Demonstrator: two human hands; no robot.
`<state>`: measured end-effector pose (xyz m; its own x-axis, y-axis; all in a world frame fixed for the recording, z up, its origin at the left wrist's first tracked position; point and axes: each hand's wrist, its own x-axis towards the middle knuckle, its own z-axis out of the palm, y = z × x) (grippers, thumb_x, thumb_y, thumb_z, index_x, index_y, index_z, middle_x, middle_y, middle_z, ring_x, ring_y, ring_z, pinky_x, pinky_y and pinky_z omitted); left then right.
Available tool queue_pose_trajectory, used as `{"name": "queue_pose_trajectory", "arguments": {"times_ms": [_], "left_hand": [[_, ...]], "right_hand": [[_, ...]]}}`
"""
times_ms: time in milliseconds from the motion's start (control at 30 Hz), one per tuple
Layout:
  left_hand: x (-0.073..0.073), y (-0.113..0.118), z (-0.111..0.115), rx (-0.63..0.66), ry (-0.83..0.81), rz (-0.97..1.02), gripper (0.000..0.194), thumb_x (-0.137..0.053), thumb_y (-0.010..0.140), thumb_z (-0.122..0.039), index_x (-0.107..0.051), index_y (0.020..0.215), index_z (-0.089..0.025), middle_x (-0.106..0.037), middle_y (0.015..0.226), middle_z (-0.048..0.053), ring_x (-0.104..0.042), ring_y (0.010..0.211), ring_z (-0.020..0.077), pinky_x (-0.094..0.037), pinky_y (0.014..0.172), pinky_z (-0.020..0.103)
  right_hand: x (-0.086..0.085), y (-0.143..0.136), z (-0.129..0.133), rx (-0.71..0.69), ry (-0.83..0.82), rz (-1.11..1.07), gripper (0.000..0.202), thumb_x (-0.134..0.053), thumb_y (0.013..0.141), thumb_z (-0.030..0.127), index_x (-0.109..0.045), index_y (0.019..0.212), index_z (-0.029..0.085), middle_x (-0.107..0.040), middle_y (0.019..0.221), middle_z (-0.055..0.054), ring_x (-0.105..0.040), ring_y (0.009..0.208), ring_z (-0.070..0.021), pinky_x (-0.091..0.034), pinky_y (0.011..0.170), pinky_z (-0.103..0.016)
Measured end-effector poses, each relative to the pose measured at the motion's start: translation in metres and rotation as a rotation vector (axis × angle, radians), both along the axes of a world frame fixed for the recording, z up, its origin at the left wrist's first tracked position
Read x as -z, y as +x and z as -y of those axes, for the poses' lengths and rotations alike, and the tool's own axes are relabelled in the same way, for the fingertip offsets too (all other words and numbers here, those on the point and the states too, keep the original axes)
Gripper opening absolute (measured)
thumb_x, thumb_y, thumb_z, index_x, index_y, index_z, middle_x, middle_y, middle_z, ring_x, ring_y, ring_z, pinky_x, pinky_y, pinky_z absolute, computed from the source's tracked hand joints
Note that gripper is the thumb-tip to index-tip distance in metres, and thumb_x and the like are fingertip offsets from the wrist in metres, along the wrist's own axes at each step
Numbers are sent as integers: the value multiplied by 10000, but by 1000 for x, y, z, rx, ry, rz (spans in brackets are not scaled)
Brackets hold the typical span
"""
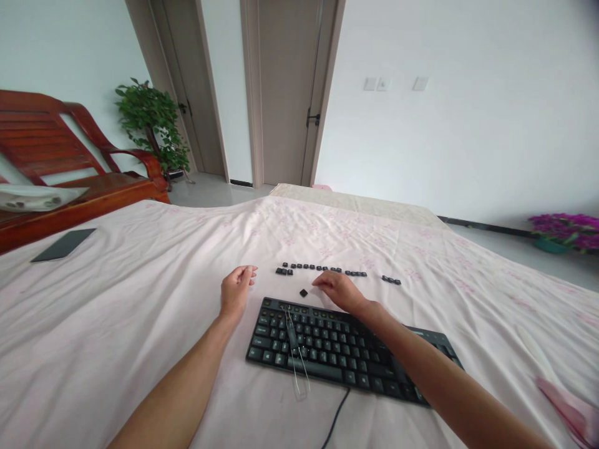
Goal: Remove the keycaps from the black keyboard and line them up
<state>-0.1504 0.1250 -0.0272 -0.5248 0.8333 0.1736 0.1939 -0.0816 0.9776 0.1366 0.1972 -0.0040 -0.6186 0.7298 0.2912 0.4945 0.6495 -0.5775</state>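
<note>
A black keyboard [322,373] lies on the pink-white cloth, with key positions bare along its top row. Across its left part rests a wire keycap puller [292,337] with a dark handle. Beyond the keyboard's left corner, my left hand [236,290] rests by the cloth with its fingers curled closed; whatever is inside them is hidden. Over the keyboard's top edge reaches my right hand [339,290], fingertips together close to the row of keycaps; I cannot make out anything in them. Between both hands lies a single black keycap [304,292]. Several more keycaps [312,267] form a line behind.
A few keycaps [391,280] sit apart at the line's right end. The keyboard's cable [336,416] runs toward me. A dark flat panel [64,244] lies at far left, near a wooden bench [107,194]. Something pink [568,405] is at lower right.
</note>
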Motion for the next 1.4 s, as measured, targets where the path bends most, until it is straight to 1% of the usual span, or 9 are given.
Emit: {"name": "queue_pose_trajectory", "arguments": {"times_ms": [200, 333, 467, 600, 767, 900, 967, 1133, 1400], "left_hand": [[1, -1, -1, 9, -3, -8, 416, -546, 816, -510, -705, 938, -146, -672, 801, 58, -579, 653, 130, -444, 587, 232], [1, -1, -1, 10, -8, -11, 408, -541, 824, -506, -704, 942, -152, -675, 809, 55, -573, 658, 126, -448, 609, 235], [1, 0, 1, 15, -8, -23, 413, -536, 827, -509, -704, 949, -152, -678, 826, 59, -573, 671, 130, -452, 624, 243], [1, 0, 1, 24, -2, -31, 425, -531, 823, -513, -705, 950, -147, -678, 823, 66, -583, 675, 139, -457, 623, 252], [2, 0, 0, 24, -14, -34, 428, -532, 817, -517, -711, 946, -151, -681, 821, 68, -587, 670, 142, -460, 609, 251], [1, 0, 0, 32, -18, -48, 425, -531, 823, -514, -710, 945, -148, -683, 809, 67, -594, 662, 144, -463, 617, 252], [0, 0, 0, 34, -17, -56, 425, -532, 824, -514, -710, 944, -147, -687, 805, 68, -597, 656, 146, -467, 623, 255], [1, 0, 0, 34, -20, -60, 425, -534, 823, -516, -711, 955, -153, -690, 813, 69, -606, 668, 154, -472, 630, 259], [1, 0, 0, 35, -30, -73, 429, -523, 824, -517, -708, 954, -152, -686, 811, 70, -599, 669, 160, -467, 638, 268]], "right_hand": [[-7, -22, 9, 71, -36, 128, 158, -622, 827, 225, -745, 925, 207, -692, 858, -38, -620, 770, -159, -455, 731, -255], [-13, -35, 16, 68, -33, 267, 217, -702, 768, 336, -739, 961, 242, -669, 895, -25, -606, 755, -152, -431, 688, -237], [-13, -40, 18, 82, -2, 339, 171, -660, 776, 263, -739, 923, 223, -686, 886, -37, -618, 814, -172, -419, 722, -239], [-9, -36, 15, 192, -95, 213, 215, -588, 810, 234, -729, 969, 207, -724, 890, -41, -637, 818, -176, -427, 741, -242], [1, -23, 5, 275, -172, 148, 185, -581, 793, 232, -756, 808, 172, -740, 837, -48, -651, 794, -183, -441, 704, -241], [6, -12, -3, 315, -224, 112, 203, -588, 769, 197, -764, 868, 171, -749, 835, -38, -663, 781, -172, -452, 699, -232], [7, -9, -5, 326, -244, 102, 203, -599, 767, 210, -759, 886, 175, -747, 812, -31, -660, 742, -161, -455, 669, -223], [9, -10, -3, 352, -301, 114, 254, -520, 853, 312, -729, 869, 169, -686, 609, -6, -562, 463, -115, -400, 481, -207], [3, -15, -6, 382, -221, 184, 234, -578, 842, 312, -712, 712, 171, -643, 516, -10, -580, 531, -136, -386, 580, -225]]}}
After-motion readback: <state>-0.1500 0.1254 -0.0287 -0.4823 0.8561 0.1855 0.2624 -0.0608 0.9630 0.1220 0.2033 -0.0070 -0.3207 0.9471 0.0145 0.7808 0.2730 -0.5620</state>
